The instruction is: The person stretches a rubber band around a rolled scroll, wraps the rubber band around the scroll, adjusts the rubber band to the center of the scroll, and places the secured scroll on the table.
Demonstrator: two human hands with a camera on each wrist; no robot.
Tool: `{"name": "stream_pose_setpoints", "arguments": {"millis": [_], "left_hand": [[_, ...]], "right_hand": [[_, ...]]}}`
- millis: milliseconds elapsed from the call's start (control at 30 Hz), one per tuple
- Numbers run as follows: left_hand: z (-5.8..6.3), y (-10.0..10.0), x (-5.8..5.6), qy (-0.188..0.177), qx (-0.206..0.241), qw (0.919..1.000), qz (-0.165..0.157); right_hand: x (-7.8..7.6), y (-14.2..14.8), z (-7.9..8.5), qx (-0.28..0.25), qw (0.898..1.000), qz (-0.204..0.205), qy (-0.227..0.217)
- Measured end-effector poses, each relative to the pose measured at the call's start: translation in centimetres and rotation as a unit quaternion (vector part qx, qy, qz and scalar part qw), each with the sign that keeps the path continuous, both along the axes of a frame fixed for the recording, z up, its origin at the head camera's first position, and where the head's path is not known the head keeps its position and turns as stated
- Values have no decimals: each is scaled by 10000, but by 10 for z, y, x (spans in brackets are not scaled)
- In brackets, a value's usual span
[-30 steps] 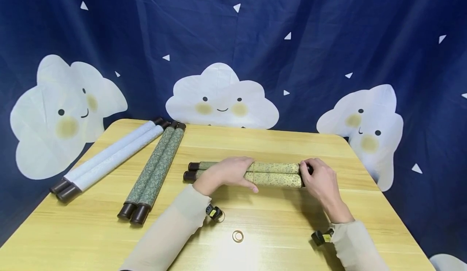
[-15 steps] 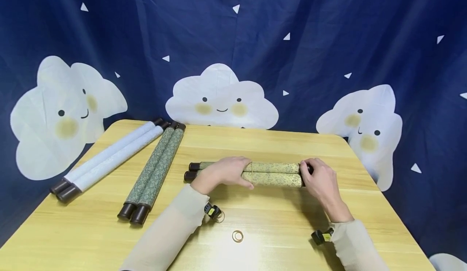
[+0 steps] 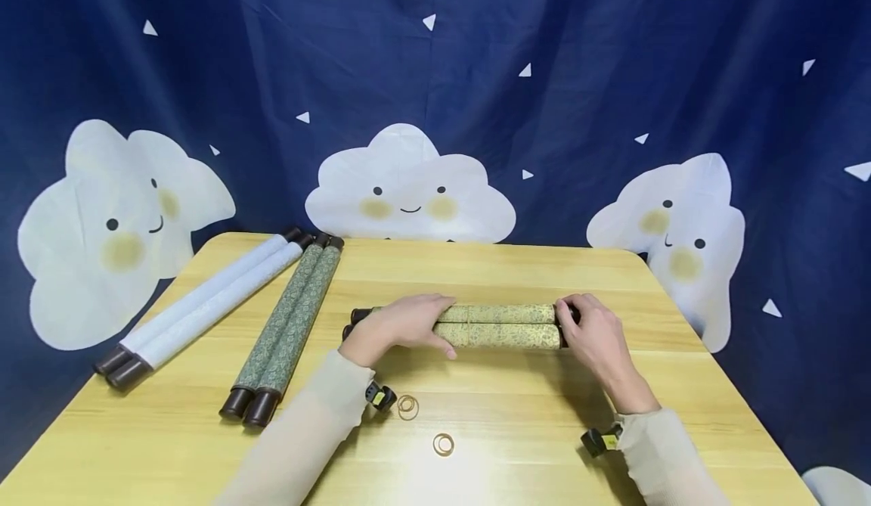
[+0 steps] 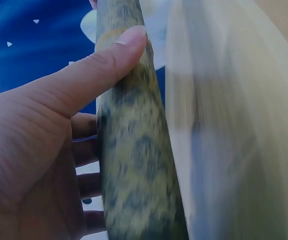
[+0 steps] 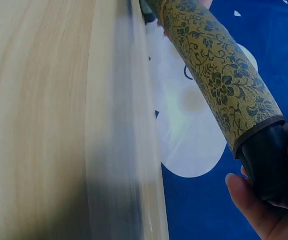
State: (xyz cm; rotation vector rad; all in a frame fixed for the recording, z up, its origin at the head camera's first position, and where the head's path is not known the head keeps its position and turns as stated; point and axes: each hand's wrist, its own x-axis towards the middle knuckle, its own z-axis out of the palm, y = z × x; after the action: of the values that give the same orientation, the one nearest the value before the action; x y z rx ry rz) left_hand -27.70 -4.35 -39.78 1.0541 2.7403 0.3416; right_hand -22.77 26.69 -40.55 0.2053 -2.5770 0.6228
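A yellow-gold scroll with a dark floral pattern lies crosswise in front of me, its two rolls side by side and dark knobs at the ends. My left hand holds its left part. In the left wrist view the thumb lies over the near roll, beside a thin rubber band, and the other fingers are behind. My right hand grips the right end, at a dark knob that shows large in the right wrist view. The left hand and wrist hide much of the scroll's left part.
On the wooden table two more paired scrolls lie at the left, one pale blue and one dark green. Loose rubber bands lie near the left wrist, with more tan bands at the front. A blue cloud-print curtain hangs behind.
My left hand has slid a little left along the scroll, baring more of it and the band around it. Loose bands by the left wrist now show fully. The right hand keeps its grip.
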Motion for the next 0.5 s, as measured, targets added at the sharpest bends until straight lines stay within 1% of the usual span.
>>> {"name": "stream_pose_setpoints", "arguments": {"millis": [133, 267, 400, 500], "left_hand": [[2, -14, 1, 13, 16, 9999, 128], [2, -25, 2, -32, -98, 9996, 254], [-3, -31, 3, 40, -138, 9995, 268], [-7, -34, 3, 204, -127, 9995, 220]], "right_hand": [[0, 0, 2, -54, 9999, -37, -127], [1, -1, 3, -71, 9994, -64, -330], [2, -2, 4, -62, 9986, -41, -531], [3, -2, 3, -85, 9975, 76, -701]]}}
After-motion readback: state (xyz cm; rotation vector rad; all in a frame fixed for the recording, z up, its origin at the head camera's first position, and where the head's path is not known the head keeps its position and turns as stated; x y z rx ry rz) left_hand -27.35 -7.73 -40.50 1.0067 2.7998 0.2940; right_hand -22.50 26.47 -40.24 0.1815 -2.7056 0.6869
